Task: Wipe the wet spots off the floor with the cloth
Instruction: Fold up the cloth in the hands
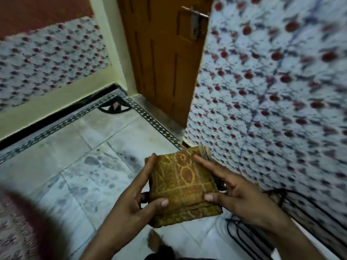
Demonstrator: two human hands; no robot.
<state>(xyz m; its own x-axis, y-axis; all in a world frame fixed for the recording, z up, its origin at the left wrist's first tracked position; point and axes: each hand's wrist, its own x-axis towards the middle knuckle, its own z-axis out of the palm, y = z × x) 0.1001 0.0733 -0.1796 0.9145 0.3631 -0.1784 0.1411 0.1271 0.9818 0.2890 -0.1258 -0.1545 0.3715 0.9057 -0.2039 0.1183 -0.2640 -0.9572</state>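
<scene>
A folded mustard-yellow cloth [183, 186] with a reddish pattern is held above the floor between both hands. My left hand [139, 196] grips its left edge, thumb on top near the lower corner. My right hand [231, 190] holds the right edge, fingers stretched along the top and thumb pressed on the lower part. Grey wet spots [93, 177] mottle the pale marble floor tiles left of the cloth, with a darker damp patch [129, 158] just beyond my left fingertips.
A brown wooden door [165, 53] stands ahead at the corner. Patterned tiled walls [272, 91] rise on the right and far left. A black wire rack [281, 222] sits at lower right. My foot [155, 241] shows below the cloth. Patterned fabric [15, 231] fills the lower left.
</scene>
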